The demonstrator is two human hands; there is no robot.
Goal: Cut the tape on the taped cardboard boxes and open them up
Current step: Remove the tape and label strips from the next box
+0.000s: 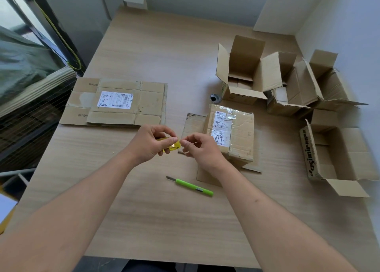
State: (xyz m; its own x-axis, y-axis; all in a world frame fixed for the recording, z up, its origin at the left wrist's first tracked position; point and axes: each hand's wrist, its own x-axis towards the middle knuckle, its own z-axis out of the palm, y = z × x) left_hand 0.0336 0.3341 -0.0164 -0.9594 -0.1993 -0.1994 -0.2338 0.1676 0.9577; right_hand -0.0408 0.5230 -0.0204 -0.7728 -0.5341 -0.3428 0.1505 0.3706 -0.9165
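Observation:
My left hand [151,143] and my right hand [198,150] meet above the table's middle and both pinch a piece of yellowish tape [172,145] between their fingertips. Just right of my hands a cardboard box [236,134] with a white label and shiny tape lies on unfolded cardboard flaps. A green box cutter [193,187] lies on the table [164,220] in front of my hands, its blade pointing left. Neither hand touches it.
A flattened cardboard box [117,102] with a white label lies at the left. Several opened boxes [246,72] stand with flaps up at the right, one printed box [333,154] near the right edge. A small round metal object [215,98] sits behind the taped box.

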